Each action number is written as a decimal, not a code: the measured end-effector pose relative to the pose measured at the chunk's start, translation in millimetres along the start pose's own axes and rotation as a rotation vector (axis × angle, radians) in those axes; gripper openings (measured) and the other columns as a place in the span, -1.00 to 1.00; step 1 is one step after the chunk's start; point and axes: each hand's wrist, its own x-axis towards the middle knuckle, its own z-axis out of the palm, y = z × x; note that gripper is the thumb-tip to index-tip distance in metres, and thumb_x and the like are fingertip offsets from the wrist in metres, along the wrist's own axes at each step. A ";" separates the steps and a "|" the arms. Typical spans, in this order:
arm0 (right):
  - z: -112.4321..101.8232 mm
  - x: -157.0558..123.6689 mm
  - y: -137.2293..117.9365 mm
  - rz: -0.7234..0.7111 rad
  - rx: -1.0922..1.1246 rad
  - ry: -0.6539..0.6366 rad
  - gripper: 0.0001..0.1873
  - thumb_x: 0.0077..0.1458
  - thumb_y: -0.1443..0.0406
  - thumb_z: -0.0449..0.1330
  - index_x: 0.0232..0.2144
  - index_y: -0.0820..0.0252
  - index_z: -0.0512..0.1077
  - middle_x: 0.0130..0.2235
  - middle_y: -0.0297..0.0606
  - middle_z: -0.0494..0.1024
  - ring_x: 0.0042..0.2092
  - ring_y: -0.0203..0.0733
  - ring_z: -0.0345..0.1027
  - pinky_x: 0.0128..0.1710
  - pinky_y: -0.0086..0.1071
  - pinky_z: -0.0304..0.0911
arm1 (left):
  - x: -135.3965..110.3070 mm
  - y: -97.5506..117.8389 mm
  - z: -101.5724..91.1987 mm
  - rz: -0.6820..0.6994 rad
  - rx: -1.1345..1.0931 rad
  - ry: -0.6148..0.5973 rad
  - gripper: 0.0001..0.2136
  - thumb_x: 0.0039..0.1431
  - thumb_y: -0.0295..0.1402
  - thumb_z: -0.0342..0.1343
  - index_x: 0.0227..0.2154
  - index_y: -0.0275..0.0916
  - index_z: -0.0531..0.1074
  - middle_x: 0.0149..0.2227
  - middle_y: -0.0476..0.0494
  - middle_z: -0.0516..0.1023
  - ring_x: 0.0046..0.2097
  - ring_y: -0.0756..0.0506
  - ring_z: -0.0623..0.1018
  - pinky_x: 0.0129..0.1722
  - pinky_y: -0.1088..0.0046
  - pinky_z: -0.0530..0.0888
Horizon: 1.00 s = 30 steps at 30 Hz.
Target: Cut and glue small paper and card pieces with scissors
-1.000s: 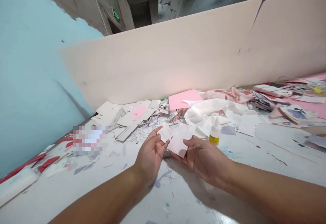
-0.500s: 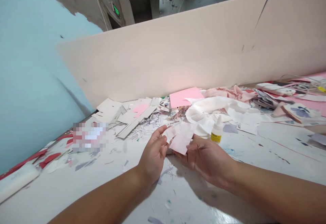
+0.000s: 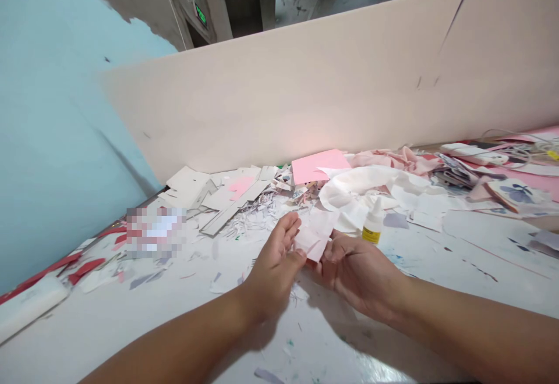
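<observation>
A small pale pink piece (image 3: 315,231), paper or thin cloth, is held up between my hands above the table. My right hand (image 3: 360,273) is closed on its right and lower edge, some fingers hidden beneath it. On the other side, my left hand (image 3: 273,270) grips the lower left edge, its thumb lying on top and its fingers along the side. A small white glue bottle (image 3: 372,224) with a yellow label stands upright just beyond my right hand.
Shredded paper and grey board strips (image 3: 236,209) lie at the back left. A pink sheet (image 3: 321,166) and crumpled white material (image 3: 349,192) are behind my hands. A pale partition (image 3: 297,93) closes off the back; scraps and a cable (image 3: 519,163) lie at right.
My left hand has moved right and closer to the piece, its thumb now over the lower edge. A flap at the piece's left has been pressed inward. My right hand stays nearly still.
</observation>
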 end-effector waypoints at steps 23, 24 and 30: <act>-20.6 8.1 -4.1 0.039 -0.149 -0.108 -0.60 -0.30 0.52 -0.02 -0.34 0.12 0.35 -0.27 -0.35 0.49 -0.29 -0.21 0.34 -0.13 -0.19 0.19 | 15.5 6.7 -38.4 0.858 1.106 0.158 -0.74 -0.01 -0.57 -0.03 -0.22 -0.23 0.33 -0.23 -0.20 0.44 -0.16 -0.10 0.42 -0.18 0.28 0.37; -20.9 8.4 -4.0 0.040 -0.152 -0.101 -0.59 -0.29 0.52 -0.02 -0.33 0.12 0.35 -0.26 -0.35 0.50 -0.28 -0.21 0.35 -0.12 -0.19 0.18 | 15.2 5.8 -38.0 0.853 1.113 0.156 -0.73 -0.02 -0.57 -0.03 -0.22 -0.23 0.33 -0.25 -0.19 0.43 -0.17 -0.10 0.42 -0.20 0.28 0.36; -17.5 5.7 -2.9 0.011 -0.167 -0.116 -0.59 -0.32 0.54 -0.02 -0.36 0.15 0.35 -0.27 -0.33 0.51 -0.29 -0.22 0.34 -0.21 -0.28 0.22 | 7.8 6.2 -25.8 0.887 1.125 0.063 -0.77 -0.02 -0.47 0.04 -0.23 -0.26 0.32 -0.26 -0.20 0.41 -0.19 -0.12 0.39 -0.22 0.25 0.31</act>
